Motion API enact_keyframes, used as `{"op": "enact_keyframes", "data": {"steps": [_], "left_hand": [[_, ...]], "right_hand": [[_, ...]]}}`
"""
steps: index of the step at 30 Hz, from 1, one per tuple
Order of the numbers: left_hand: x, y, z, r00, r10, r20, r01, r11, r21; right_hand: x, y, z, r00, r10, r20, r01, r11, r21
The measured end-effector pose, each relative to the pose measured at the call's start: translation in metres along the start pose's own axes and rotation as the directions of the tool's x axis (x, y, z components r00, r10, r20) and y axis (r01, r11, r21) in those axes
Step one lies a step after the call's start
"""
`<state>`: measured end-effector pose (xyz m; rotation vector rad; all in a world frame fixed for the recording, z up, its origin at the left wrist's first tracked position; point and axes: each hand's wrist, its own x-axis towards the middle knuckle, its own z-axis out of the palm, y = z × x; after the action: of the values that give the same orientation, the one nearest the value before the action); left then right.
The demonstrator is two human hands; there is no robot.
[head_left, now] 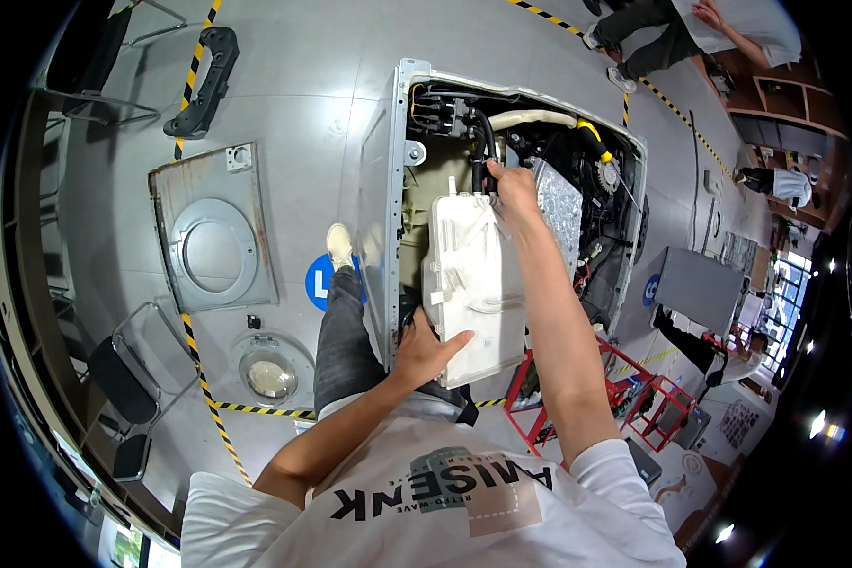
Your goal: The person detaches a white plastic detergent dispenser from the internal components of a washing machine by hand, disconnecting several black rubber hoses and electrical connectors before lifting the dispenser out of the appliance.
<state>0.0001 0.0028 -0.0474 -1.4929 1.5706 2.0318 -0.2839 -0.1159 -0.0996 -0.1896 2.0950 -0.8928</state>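
An opened washing machine cabinet (396,218) stands before me with its insides exposed. A white plastic detergent dispenser housing (473,275) lies tilted across its near left part and sticks out over the front edge. My left hand (426,352) grips the near left edge of this housing, thumb on top, other fingers partly hidden beneath. At the far end of the housing, my right hand (513,189) is closed around a black rubber hose (489,142) where it meets the housing; some fingertips are hidden. A yellow-and-black tool handle (594,140) rests at the back right inside the cabinet.
On the floor to the left lie a front panel (213,232) with a round opening, a round glass door (270,371) and a dark plastic part (204,83). Chairs (123,379) stand farther left. A red metal frame (525,402) is at the right; other people are beyond.
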Motion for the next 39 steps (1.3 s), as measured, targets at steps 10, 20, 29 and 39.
{"op": "enact_keyframes", "data": {"steps": [10, 20, 29, 39], "left_hand": [[0.001, 0.001, -0.002, 1.0, 0.027, 0.002, -0.027, 0.999, -0.036], [-0.006, 0.028, -0.019, 0.898, 0.34, -0.28, -0.341, 0.939, 0.046], [0.12, 0.074, -0.047, 0.987, 0.042, -0.152, -0.118, 0.84, -0.529], [0.117, 0.097, -0.058, 0.993, 0.118, 0.025, -0.081, 0.803, -0.591]], "right_hand": [[-0.003, -0.004, -0.019, 0.966, -0.146, 0.214, 0.215, 0.913, -0.347], [-0.006, -0.003, -0.021, 0.931, -0.312, 0.188, 0.364, 0.758, -0.541], [-0.042, -0.017, -0.008, 0.705, -0.709, -0.028, 0.478, 0.504, -0.719], [-0.074, -0.053, 0.02, 0.889, -0.44, 0.128, 0.294, 0.335, -0.895]]}}
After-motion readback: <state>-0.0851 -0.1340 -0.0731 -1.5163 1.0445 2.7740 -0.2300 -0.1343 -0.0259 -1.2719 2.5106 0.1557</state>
